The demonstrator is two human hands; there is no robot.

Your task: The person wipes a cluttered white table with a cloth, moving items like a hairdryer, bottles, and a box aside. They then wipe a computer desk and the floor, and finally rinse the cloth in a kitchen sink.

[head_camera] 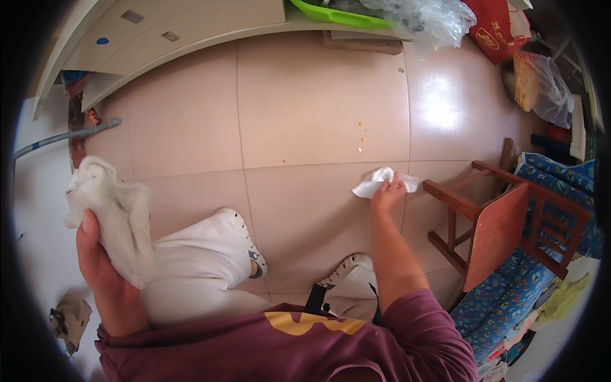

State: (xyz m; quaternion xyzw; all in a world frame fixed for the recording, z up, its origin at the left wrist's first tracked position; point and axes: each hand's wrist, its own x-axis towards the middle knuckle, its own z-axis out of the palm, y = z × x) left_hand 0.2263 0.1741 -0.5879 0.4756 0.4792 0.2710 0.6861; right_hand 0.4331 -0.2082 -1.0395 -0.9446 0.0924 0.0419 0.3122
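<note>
My left hand (pixel 107 281), at the left of the view, grips a bunched off-white cloth (pixel 112 215) above my knee. Out over the tiled floor (pixel 305 205), my right hand (pixel 389 191) has its fingers on a white tissue or thin cloth (pixel 370 185), pinching it. Several small yellow and whitish crumbs (pixel 363 139) lie on the tiles just beyond that tissue. Whether the tissue touches the floor all along its edge I cannot tell.
A small wooden chair (pixel 499 234) is close to the right of my right hand, before blue patterned fabric (pixel 506 296). White drawers (pixel 167 28) line the far left. A green tray (pixel 341 18), clear plastic bags and a red bag (pixel 496 33) are at the far right. A grey hose (pixel 71 136) ends at left.
</note>
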